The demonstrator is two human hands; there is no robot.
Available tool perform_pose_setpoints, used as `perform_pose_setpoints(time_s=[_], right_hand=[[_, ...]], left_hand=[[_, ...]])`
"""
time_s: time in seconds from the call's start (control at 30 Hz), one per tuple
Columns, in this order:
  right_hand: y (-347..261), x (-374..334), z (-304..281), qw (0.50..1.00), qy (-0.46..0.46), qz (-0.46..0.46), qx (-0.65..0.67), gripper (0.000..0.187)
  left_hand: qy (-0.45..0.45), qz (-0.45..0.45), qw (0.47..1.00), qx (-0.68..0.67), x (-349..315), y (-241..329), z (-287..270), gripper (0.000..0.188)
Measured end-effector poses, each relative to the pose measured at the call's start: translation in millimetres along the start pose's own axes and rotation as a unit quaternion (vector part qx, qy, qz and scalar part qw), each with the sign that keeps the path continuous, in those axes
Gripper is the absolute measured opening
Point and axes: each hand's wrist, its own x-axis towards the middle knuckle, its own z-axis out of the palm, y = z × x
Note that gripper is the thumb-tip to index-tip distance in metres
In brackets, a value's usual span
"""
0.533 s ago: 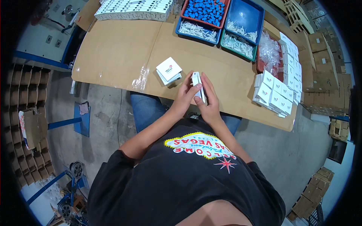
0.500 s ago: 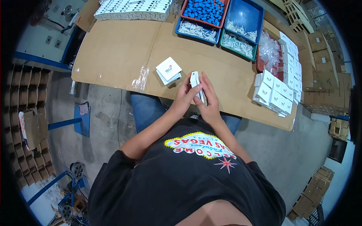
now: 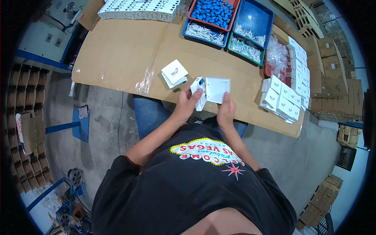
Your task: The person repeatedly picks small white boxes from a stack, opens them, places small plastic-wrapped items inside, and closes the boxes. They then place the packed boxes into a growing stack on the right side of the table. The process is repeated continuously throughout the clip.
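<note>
My left hand [image 3: 185, 103] grips a small white box [image 3: 201, 103] at the table's near edge, its thumb pressed across the front. Inside the box a small blue piece [image 3: 201, 82] and some white contents show, partly covered by the thumb. At its lower edge, my right hand [image 3: 226, 112] pinches the square white lid [image 3: 217, 90], which stands swung out to the right beside the box. Whether the lid is still joined to it I cannot tell. Just left of my hands, a few flat square white boxes [image 3: 174, 72] lie loosely stacked on the cardboard-covered table [image 3: 121, 55].
Trays at the back hold blue pieces [image 3: 211, 13] and white stick-like parts [image 3: 204, 33]. Clear plastic bags [image 3: 277, 55] fill a red tray at the right, near stacked white boxes [image 3: 282, 98]. Rows of white boxes [image 3: 137, 13] line the far left edge.
The closed white box between my hands has been opened. My right hand has moved right with the lid, and the blue piece inside now shows.
</note>
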Motion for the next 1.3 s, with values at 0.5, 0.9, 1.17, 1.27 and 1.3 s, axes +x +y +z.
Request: perform_pose_setpoints(time_s=[0.5,0.9,1.17,1.27,1.3], right_hand=[[52,37,-25,0.896,0.255,-0.191,-0.309,0.042],[4,21,14,0.988,-0.015,-0.048,-0.144,0.035],[5,11,34,1.0,-0.018,0.007,0.014,0.027],[5,5,35,0.999,0.004,-0.024,0.027,0.024],[8,5,36,0.999,0.014,-0.047,0.023,0.024]], left_hand=[[-0.047,-0.097,0.987,-0.117,-3,14,5,0.072],[-0.074,-0.1,0.991,-0.046,-4,-22,5,0.059],[-0.013,-0.032,0.999,0.018,-11,-21,15,0.039],[0.0,0.0,0.996,0.086,-16,-19,24,0.042],[0.01,0.001,0.996,0.086,-18,-16,29,0.039]])
